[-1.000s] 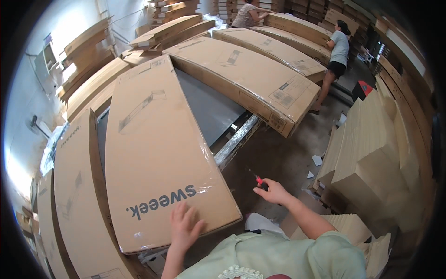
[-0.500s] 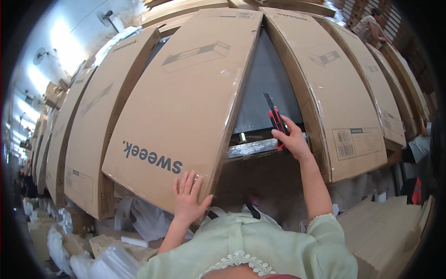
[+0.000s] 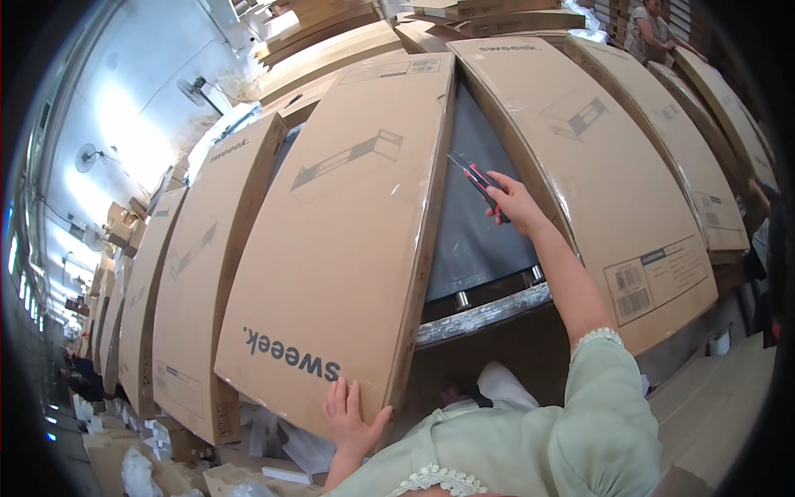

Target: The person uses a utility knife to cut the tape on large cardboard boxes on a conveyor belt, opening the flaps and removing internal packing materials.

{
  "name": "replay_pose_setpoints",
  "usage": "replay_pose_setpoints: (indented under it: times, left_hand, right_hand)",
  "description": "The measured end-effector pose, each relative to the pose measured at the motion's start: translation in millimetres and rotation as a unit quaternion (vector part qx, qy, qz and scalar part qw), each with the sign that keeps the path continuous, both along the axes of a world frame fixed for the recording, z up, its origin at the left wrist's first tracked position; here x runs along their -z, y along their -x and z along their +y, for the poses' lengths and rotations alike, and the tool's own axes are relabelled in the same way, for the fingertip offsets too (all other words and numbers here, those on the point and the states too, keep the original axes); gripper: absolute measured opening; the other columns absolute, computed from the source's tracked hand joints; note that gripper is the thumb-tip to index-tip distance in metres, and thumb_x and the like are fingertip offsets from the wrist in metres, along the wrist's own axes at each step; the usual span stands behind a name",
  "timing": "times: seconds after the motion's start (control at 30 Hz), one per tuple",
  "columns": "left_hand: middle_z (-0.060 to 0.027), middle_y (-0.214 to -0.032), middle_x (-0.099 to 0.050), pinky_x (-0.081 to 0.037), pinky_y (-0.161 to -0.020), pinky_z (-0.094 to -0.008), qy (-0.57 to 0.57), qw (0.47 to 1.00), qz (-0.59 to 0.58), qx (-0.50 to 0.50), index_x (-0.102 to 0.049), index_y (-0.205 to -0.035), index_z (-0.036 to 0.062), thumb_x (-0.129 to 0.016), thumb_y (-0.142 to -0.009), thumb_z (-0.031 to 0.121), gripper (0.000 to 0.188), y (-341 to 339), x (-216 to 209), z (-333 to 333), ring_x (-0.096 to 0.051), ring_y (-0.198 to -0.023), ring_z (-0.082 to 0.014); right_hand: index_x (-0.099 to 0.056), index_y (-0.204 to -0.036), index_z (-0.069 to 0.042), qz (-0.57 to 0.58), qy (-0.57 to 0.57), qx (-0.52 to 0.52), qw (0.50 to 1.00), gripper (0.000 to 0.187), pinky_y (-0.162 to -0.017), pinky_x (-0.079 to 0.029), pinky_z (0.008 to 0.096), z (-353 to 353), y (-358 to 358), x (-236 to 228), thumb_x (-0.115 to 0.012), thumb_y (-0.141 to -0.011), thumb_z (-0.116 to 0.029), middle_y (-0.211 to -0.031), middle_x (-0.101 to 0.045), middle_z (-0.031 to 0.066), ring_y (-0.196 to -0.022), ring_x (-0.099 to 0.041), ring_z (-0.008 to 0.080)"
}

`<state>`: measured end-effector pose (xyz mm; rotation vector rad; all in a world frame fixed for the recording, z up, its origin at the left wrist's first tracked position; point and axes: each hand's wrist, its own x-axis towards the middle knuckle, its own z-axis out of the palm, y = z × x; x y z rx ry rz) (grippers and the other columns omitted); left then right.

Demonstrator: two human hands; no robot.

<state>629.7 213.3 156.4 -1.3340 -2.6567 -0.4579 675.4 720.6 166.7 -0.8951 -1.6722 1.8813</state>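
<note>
Right grip (image 3: pixel 517 204) clasps a slim cutter (image 3: pixel 478 180); left grip (image 3: pixel 351 421) splays on smooth, flat cardboard (image 3: pixel 331 257).

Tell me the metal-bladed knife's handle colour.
The handle is red and black, clearest in the head view.

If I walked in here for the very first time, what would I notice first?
Probably the long brown box in the middle, with the person's left hand resting on its near end. Then the red-and-black knife, blade out, in the right hand over the dark surface just right of that box.
</note>
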Motion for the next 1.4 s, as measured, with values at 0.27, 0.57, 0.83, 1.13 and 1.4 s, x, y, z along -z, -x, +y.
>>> replay_pose_setpoints:
  times: [0.27, 0.57, 0.83, 1.13, 1.4]
  left_hand:
    - [-0.0238, -0.138, -0.039, -0.03, -0.102, -0.0563, 0.054, 0.993, -0.02, -0.103, -0.047, -0.13, 0.0019, -0.072, -0.072, 0.052, 0.081, -11.4, 3.5, 19.5, -0.036, -0.126, -0.0439]
    - [-0.009, -0.143, -0.043, -0.037, -0.102, -0.0495, 0.198, 0.941, 0.122, -0.246, -0.045, -0.138, 0.0161, -0.053, -0.085, 0.058, 0.068, -24.4, -22.5, 82.3, -0.044, -0.128, -0.0313]
    - [-0.0223, -0.132, -0.051, -0.037, -0.103, -0.0525, 0.177, 0.942, 0.109, -0.262, -0.052, -0.131, 0.0036, -0.056, -0.092, 0.024, 0.043, -24.8, -9.2, 86.6, -0.047, -0.123, -0.0379]
    - [-0.0256, -0.133, -0.049, -0.036, -0.103, -0.0505, 0.142, 0.938, -0.031, -0.315, -0.051, -0.131, 0.0008, -0.054, -0.094, 0.027, 0.045, -18.4, 5.0, 53.9, -0.045, -0.12, -0.0452]
    - [-0.027, -0.132, -0.048, -0.039, -0.101, -0.0477, 0.189, 0.885, -0.086, -0.417, -0.05, -0.131, 0.0009, -0.052, -0.094, 0.027, 0.045, -5.5, -19.5, 102.3, -0.047, -0.119, -0.0424]
  right_hand:
    - [-0.047, -0.133, -0.003, 0.021, -0.026, 0.132, 0.991, 0.044, -0.038, -0.041, 0.0251, 160.6, 93.4, 1.7, -0.055, -0.092, -0.014, -0.079, -0.06, 0.0083, -0.052, -0.056, 0.013]
    - [-0.052, -0.128, -0.004, 0.003, -0.053, 0.176, 0.983, 0.037, -0.035, -0.038, 0.0252, 310.1, 235.3, 29.5, -0.056, -0.093, -0.016, -0.07, -0.057, 0.0059, -0.047, -0.051, 0.0114]
    - [-0.052, -0.129, -0.003, -0.005, -0.076, 0.195, 0.978, 0.04, -0.036, -0.039, 0.0278, 384.6, 297.4, 54.8, -0.055, -0.091, -0.016, -0.073, -0.062, 0.0088, -0.045, -0.055, 0.0147]
    - [-0.051, -0.132, -0.003, -0.042, -0.07, 0.218, 0.972, 0.043, -0.039, -0.042, 0.0278, 418.5, 308.9, 63.5, -0.054, -0.091, -0.017, -0.075, -0.064, 0.0101, -0.05, -0.059, 0.0139]
    - [-0.055, -0.128, -0.002, -0.047, -0.095, 0.214, 0.971, 0.042, -0.039, -0.044, 0.0281, 460.8, 331.8, 63.2, -0.055, -0.088, -0.013, -0.072, -0.064, 0.0112, -0.049, -0.059, 0.0143]
